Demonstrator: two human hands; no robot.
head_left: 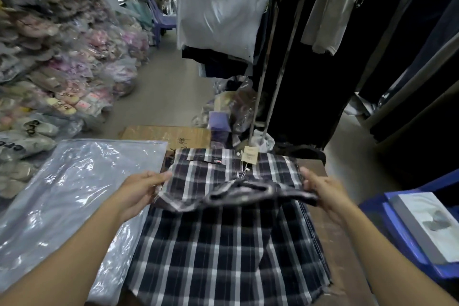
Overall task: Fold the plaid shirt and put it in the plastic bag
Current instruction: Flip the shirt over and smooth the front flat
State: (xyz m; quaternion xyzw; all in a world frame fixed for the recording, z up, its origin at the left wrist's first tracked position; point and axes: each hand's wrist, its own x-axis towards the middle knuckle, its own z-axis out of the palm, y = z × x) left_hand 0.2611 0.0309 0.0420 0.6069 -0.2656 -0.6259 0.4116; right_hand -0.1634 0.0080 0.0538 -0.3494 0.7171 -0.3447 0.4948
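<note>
A dark plaid shirt (pixel 223 243) with white stripes lies on the brown table in front of me. Its upper part is raised and bent over the lower part, chest pocket and paper tag (pixel 249 154) facing up. My left hand (pixel 141 187) grips the shirt's left edge at the fold. My right hand (pixel 323 192) grips the right edge at the same height. A large clear plastic bag (pixel 62 196) lies flat to the left of the shirt, partly under my left forearm.
A blue bin (pixel 407 238) with a grey-and-white box stands at the right. Cardboard (pixel 169 135) and crumpled bags lie beyond the table. Stacks of bagged goods (pixel 49 69) line the left; dark clothes hang on racks (pixel 323 57) at the right.
</note>
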